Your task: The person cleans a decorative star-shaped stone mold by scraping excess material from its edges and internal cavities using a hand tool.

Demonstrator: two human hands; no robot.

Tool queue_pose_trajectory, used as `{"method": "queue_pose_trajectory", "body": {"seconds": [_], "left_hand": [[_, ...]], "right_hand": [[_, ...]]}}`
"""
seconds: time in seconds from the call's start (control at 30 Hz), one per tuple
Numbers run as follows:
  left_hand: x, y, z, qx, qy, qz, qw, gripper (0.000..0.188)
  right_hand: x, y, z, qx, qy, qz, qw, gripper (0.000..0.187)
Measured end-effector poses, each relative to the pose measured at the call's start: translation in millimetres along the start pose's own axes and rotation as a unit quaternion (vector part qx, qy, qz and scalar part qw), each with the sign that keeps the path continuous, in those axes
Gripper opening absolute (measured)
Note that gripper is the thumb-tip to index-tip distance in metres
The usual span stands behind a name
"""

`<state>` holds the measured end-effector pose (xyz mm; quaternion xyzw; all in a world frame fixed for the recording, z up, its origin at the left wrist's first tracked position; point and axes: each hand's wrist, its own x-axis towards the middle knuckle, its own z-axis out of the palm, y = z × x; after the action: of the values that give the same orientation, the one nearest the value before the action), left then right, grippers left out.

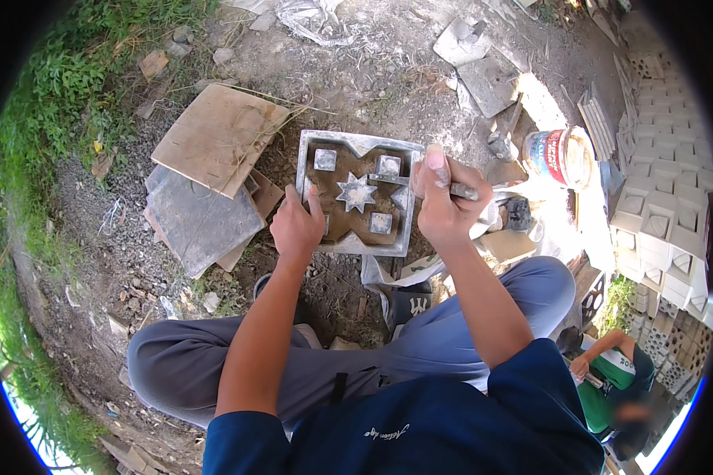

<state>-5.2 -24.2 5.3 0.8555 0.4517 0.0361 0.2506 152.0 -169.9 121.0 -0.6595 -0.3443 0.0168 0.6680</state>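
Observation:
In front of me lies a square grey mould (309,141) with a raised rim, square studs near its corners and an eight-pointed star (356,192) at its middle. Brown material fills the recesses between them. My left hand (297,228) grips the mould's left side, thumb over the rim. Closed around a thin, flat-bladed tool (388,180), my right hand (445,202) is at the mould's right rim. The tool's blade reaches in over the recess below the upper right stud, and its dirty handle end sticks out past my fingers.
Left of the mould is a stack of flat boards (214,142). A paint bucket (558,158) stands to the right, near stacked pale blocks (657,198). A dark cap-like item (410,305) lies by my legs. Another person (618,372) sits at lower right.

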Motion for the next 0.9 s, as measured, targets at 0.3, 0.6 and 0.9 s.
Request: {"method": "queue_pose_trajectory", "body": {"seconds": [0.3, 0.6, 0.9], "left_hand": [[1.2, -1.4, 1.8, 0.002, 0.014, 0.01, 1.0, 0.041], [0.5, -5.3, 0.3, 0.011, 0.008, 0.01, 1.0, 0.041], [2.0, -3.8, -2.4, 0.014, 0.022, 0.007, 1.0, 0.042]], "right_hand": [[6.1, -8.1, -0.7, -0.017, 0.028, 0.001, 0.999, 0.039], [8.9, -19.2, -2.7, 0.022, 0.002, 0.043, 0.999, 0.039], [5.7, -27.0, -3.7, 0.064, -0.012, -0.011, 0.998, 0.04]]}}
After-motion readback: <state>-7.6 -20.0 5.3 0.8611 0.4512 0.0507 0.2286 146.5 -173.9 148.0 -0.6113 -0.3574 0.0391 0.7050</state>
